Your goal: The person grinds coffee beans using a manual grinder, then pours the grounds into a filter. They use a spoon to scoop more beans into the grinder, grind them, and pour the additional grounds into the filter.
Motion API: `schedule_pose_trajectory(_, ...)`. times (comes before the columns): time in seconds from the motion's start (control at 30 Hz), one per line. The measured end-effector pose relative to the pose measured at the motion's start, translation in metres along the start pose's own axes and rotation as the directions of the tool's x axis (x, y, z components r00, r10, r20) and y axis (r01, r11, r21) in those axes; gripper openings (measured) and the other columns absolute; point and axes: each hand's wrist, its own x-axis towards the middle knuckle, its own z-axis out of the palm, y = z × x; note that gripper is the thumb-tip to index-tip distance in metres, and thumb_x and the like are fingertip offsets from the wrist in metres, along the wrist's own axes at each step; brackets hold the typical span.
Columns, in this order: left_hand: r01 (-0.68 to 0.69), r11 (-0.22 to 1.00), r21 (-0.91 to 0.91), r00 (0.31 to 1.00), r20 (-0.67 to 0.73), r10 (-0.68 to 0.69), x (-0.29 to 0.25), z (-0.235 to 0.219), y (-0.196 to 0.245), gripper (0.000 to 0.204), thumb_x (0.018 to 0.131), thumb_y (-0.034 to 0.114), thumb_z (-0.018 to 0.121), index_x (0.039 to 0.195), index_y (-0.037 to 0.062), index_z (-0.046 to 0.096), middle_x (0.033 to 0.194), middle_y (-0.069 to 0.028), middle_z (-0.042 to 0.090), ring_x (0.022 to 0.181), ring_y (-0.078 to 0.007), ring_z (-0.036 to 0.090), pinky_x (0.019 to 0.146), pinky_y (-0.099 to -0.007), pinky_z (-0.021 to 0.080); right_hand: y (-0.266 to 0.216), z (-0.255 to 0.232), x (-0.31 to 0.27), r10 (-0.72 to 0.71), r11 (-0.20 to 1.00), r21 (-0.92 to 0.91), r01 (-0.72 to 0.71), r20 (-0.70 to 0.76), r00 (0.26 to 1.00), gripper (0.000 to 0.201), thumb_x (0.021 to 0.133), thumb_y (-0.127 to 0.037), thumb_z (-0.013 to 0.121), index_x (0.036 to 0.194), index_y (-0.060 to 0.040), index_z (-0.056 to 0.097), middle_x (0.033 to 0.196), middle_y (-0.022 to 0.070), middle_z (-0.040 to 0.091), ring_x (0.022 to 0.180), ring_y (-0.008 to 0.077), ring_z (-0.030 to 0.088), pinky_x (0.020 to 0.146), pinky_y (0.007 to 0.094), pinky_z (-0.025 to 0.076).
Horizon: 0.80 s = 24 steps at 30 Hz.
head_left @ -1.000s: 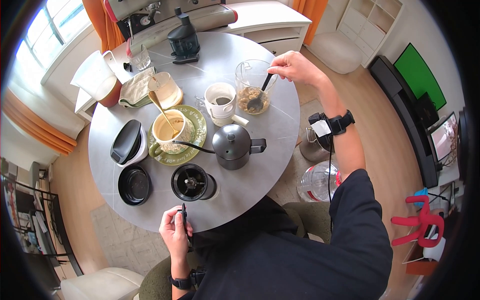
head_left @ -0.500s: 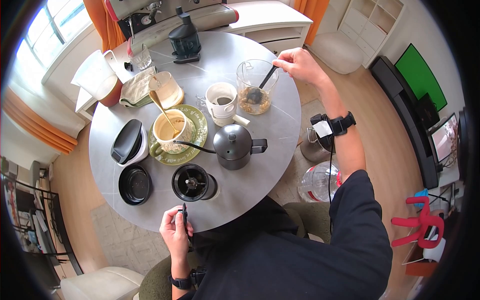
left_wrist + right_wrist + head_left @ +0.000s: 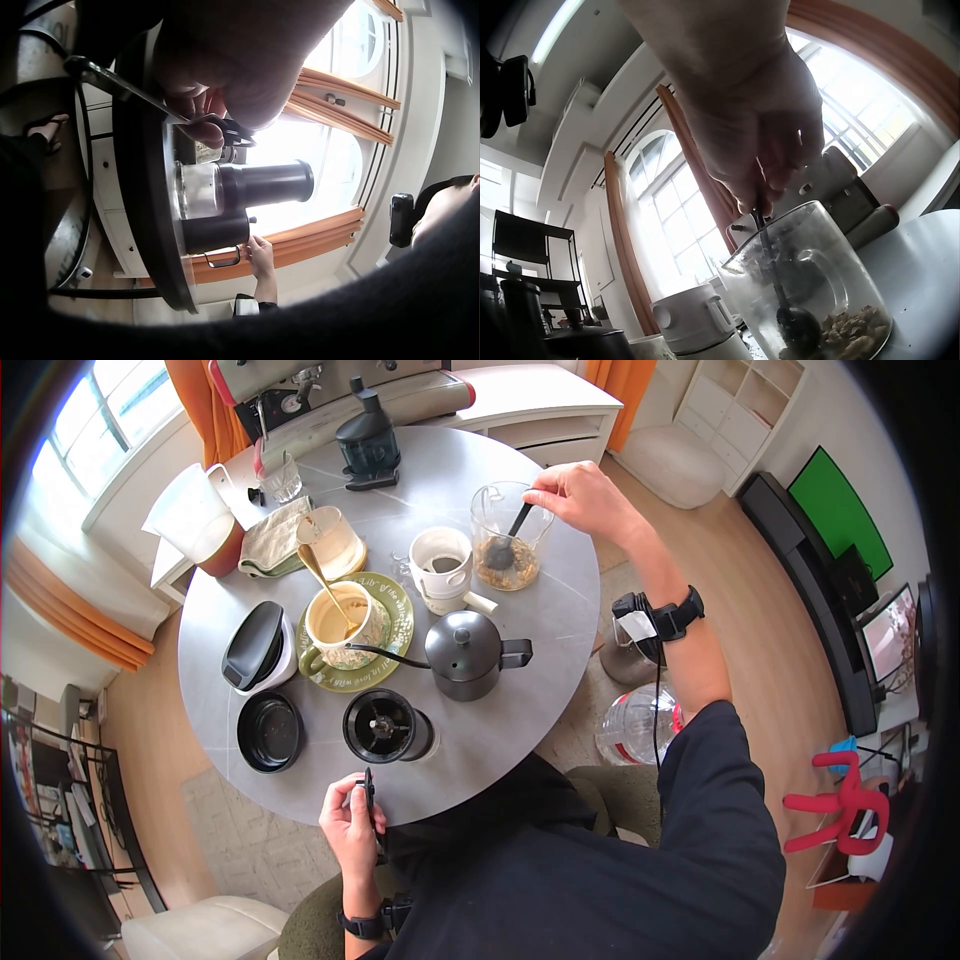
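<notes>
My right hand (image 3: 582, 497) pinches the top of a black spoon (image 3: 771, 262) from above. The spoon slants down into a clear glass jug (image 3: 481, 518), its bowl among light brown, crumbly chunks (image 3: 855, 332) at the bottom. At the table's near edge, my left hand (image 3: 350, 827) grips a dark crank handle (image 3: 142, 94), a flat metal bar with a knob at one end. Just beyond that hand stands a black hand grinder (image 3: 424, 730), its top off and a metal shaft showing inside. In the left wrist view, the grinder's clear jar (image 3: 201, 190) shows below its black body.
Left of the jug stands a white dripper (image 3: 442, 588); nearer is a black gooseneck kettle (image 3: 466, 660). A patterned cup (image 3: 375, 632) with a gold spoon sits on a green saucer (image 3: 402, 605). A black round lid (image 3: 268, 732) and a scale-like white-and-black container (image 3: 258, 648) lie left.
My right hand first shifted slightly right, then back left, swinging the spoon's bowl through the chunks toward the jug's left side. My left hand stays put with the crank handle.
</notes>
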Motion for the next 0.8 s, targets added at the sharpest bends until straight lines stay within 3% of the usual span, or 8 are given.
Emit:
schedule_pose_trajectory(0.07,0.017,1.0,-0.009,1.0,0.011,-0.017,-0.001,-0.001,0.0,0.018,0.098,0.013,0.052,0.102,-0.0038,0.055,0.103,-0.0112,0.062,0.05,-0.0064,0.051,0.042,-0.0188,0.04,0.006,0.009,0.0,-0.058,0.995,0.084,0.062,-0.043,0.997,0.026,0.086,-0.031,0.064,0.084,-0.0053,0.07,0.07,0.0131,0.065,0.07,0.0271,0.064,0.068,0.0377,0.05)
schedule_pose_trajectory(0.17,-0.004,1.0,0.009,1.0,0.002,0.004,0.0,0.0,-0.001,0.02,0.098,0.016,0.052,0.102,-0.0033,0.055,0.098,-0.0098,0.063,0.049,-0.0061,0.05,0.041,-0.0189,0.039,0.001,0.004,0.001,0.041,0.997,0.059,-0.041,0.01,0.999,0.025,0.086,-0.03,0.065,0.083,-0.0061,0.07,0.068,0.0132,0.065,0.068,0.0271,0.065,0.067,0.0375,0.05)
schedule_pose_trajectory(0.23,-0.037,0.999,0.032,0.999,-0.018,0.038,-0.001,0.003,0.0,0.023,0.099,0.02,0.05,0.101,-0.002,0.056,0.089,-0.0075,0.064,0.046,-0.0055,0.047,0.039,-0.0191,0.037,0.0,0.005,0.001,0.036,0.999,0.033,-0.035,-0.025,0.999,0.025,0.086,-0.031,0.065,0.084,-0.0066,0.071,0.069,0.0134,0.065,0.068,0.027,0.065,0.067,0.0371,0.05)
schedule_pose_trajectory(0.27,-0.015,1.0,0.023,1.0,-0.007,0.015,-0.001,0.002,0.0,0.021,0.099,0.018,0.051,0.102,-0.0026,0.056,0.093,-0.0084,0.063,0.047,-0.0058,0.048,0.04,-0.0189,0.038,0.001,0.007,0.001,0.033,0.999,0.019,-0.032,-0.043,0.999,0.025,0.086,-0.031,0.065,0.084,-0.0068,0.071,0.069,0.0135,0.066,0.068,0.027,0.065,0.067,0.0369,0.051)
schedule_pose_trajectory(0.37,0.026,1.0,0.005,1.0,0.015,-0.026,-0.001,-0.002,0.001,0.018,0.098,0.013,0.053,0.102,-0.0037,0.055,0.101,-0.0104,0.062,0.05,-0.0063,0.051,0.042,-0.0186,0.04,0.006,0.016,0.0,-0.093,0.99,0.093,0.103,-0.105,0.99,0.021,0.086,-0.021,0.067,0.085,-0.0003,0.067,0.06,0.0099,0.057,0.053,0.0154,0.046,0.054,0.0305,0.041)
schedule_pose_trajectory(0.57,-0.032,0.999,0.042,0.999,-0.02,0.033,0.0,0.003,-0.001,0.024,0.099,0.021,0.051,0.101,-0.0016,0.056,0.086,-0.0064,0.064,0.045,-0.005,0.047,0.039,-0.0186,0.037,0.009,0.018,-0.003,-0.168,0.985,0.011,0.171,-0.134,0.977,0.021,0.086,-0.021,0.067,0.085,-0.0005,0.067,0.059,0.0106,0.056,0.053,0.0156,0.046,0.054,0.0305,0.041)
schedule_pose_trajectory(0.77,-0.035,0.998,0.044,0.999,-0.021,0.036,0.0,0.003,-0.001,0.023,0.099,0.021,0.051,0.101,-0.0015,0.056,0.088,-0.007,0.065,0.045,-0.0051,0.047,0.039,-0.0186,0.037,0.012,0.015,-0.003,-0.028,0.986,0.165,0.037,-0.052,0.998,0.02,0.086,-0.019,0.067,0.082,0.001,0.066,0.055,0.0059,0.05,0.053,0.0107,0.042,0.051,0.0292,0.038)
schedule_pose_trajectory(0.8,-0.035,0.998,0.044,0.999,-0.021,0.036,0.0,0.003,-0.001,0.023,0.099,0.021,0.051,0.101,-0.0015,0.056,0.088,-0.0071,0.065,0.045,-0.0051,0.047,0.039,-0.0186,0.037,0.011,0.013,-0.003,0.01,0.989,0.15,-0.007,-0.019,1.0,0.021,0.086,-0.021,0.066,0.082,-0.0001,0.067,0.058,0.0087,0.054,0.054,0.0146,0.047,0.054,0.0311,0.041)
